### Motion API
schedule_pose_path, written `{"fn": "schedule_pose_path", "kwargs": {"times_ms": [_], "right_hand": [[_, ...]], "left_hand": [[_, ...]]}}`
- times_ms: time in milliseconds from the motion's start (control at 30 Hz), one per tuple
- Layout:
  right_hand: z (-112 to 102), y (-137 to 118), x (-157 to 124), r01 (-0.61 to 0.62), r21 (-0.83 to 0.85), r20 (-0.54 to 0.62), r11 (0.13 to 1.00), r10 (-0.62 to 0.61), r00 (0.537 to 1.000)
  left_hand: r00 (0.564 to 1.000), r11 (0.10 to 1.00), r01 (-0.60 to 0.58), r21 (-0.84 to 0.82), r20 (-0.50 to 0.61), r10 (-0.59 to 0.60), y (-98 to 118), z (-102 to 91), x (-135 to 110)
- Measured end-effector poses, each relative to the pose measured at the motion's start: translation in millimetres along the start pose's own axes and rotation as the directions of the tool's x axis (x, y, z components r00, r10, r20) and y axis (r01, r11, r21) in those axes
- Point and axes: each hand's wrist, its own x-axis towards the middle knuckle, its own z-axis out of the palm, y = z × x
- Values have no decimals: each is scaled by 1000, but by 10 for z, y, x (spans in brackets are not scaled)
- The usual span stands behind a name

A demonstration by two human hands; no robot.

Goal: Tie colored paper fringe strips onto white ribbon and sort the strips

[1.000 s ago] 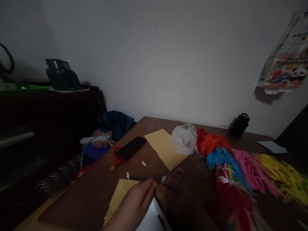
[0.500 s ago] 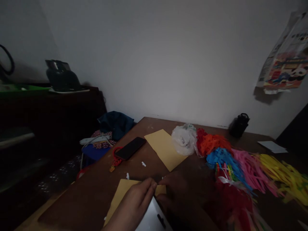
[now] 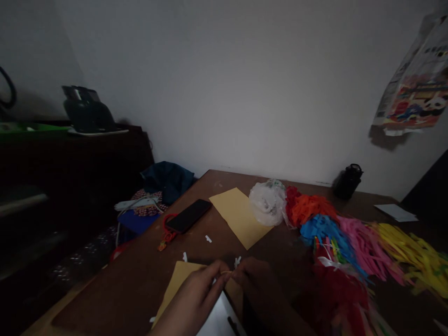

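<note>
My left hand (image 3: 201, 290) is closed, its thumb and forefinger pinching one end of a thin yellowish strip (image 3: 227, 272). The other end runs to the fingertips of my right hand (image 3: 257, 281), also pinched and in deep shadow. Whether the strip is paper or cord is too small to tell. Under both hands lies a sheet of brown paper (image 3: 175, 278). A white sheet-like thing (image 3: 219, 316) with a dark slim object on it shows between my forearms, partly hidden. Small white plastic pieces (image 3: 208, 239) lie beyond my hands, one of them close to my right fingertips.
On the brown table (image 3: 112, 284) are a black phone (image 3: 189, 216) with a red cord, another brown sheet (image 3: 238, 214), and a clear plastic bag (image 3: 268, 203). Bundles of coloured strips (image 3: 325, 233) cover the right side. A black object (image 3: 348, 181) stands near the wall.
My fingertips have drawn slightly apart, and a thin yellowish strip now shows between them. The brown paper corner seen earlier at my right fingers no longer shows there.
</note>
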Motion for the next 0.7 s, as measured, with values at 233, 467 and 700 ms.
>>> {"fn": "schedule_pose_path", "kwargs": {"times_ms": [233, 467, 700], "right_hand": [[-12, -19, 12, -128, 233, 71, 964, 115, 991], [28, 16, -5, -21, 143, 23, 989, 18, 1000], [22, 58, -36, 26, 43, 0, 999, -26, 1000]], "left_hand": [[996, 1000, -10, 24, -93, 12, -68, 17, -6], [999, 996, -39, -80, -40, 35, -79, -17, -27], [999, 999, -25, -33, -48, 24, -34, 0, -17]]}}
